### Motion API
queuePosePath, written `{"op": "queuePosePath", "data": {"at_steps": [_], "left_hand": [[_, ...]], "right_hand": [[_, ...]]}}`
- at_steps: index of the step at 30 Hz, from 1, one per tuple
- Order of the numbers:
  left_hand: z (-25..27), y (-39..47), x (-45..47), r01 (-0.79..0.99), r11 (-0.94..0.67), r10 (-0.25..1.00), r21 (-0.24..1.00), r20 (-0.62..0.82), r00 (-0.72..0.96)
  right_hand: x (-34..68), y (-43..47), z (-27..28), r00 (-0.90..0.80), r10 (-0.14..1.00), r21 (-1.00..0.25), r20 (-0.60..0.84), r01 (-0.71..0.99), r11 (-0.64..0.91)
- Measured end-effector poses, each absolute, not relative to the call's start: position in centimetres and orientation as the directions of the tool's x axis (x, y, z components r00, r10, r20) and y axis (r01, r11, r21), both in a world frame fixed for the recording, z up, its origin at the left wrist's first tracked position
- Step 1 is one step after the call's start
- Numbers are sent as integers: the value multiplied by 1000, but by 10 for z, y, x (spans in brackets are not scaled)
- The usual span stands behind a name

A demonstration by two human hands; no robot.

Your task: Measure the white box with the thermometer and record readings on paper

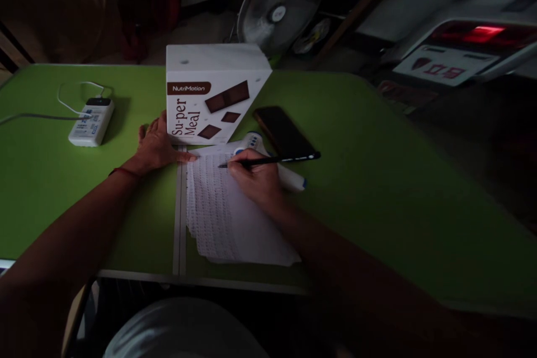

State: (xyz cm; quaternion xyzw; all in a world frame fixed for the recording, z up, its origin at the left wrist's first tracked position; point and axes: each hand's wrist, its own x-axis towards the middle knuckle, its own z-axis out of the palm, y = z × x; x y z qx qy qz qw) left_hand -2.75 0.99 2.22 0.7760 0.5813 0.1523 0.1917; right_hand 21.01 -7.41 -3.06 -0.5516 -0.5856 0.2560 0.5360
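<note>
My right hand (pixel 255 176) is closed around a black pen (pixel 293 158). The pen's tip is at the upper part of a sheet of paper (pixel 255 232), whose left half carries dense columns of handwriting. My left hand (pixel 155 145) lies on the table with its thumb stretched onto the sheet's top left corner. Its other fingers rest beside the lower left edge of a white NutriMotion box (pixel 218 100), partly hidden there; I cannot tell whether they touch it. Partly behind my right hand lies a white and blue device (pixel 293 179), its kind unclear.
A dark smartphone (pixel 285 131) lies right of the box on the green folding table (pixel 377 207). At the left sits a white power strip (pixel 92 122) with cables plugged in. Beyond the table stand a fan (pixel 281 0) and a white vehicle with a lit red tail light (pixel 486 32).
</note>
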Motion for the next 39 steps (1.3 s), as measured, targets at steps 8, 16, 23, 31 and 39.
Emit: {"op": "queuePosePath", "data": {"at_steps": [8,16,23,31,39], "left_hand": [[20,11,-29,842,-258,959,474,19,283],[14,15,-31,837,-268,956,476,28,291],[11,16,-33,822,-282,952,494,42,302],[14,14,-31,838,-268,957,476,35,286],[13,15,-32,831,-285,952,478,39,304]], "right_hand": [[212,-73,-35,179,925,-891,336,378,251],[212,-73,-34,145,927,-885,347,378,272],[213,-74,-34,133,922,-862,364,424,279],[213,-77,-30,121,927,-877,355,385,286],[211,-79,-29,65,933,-873,355,380,306]]}}
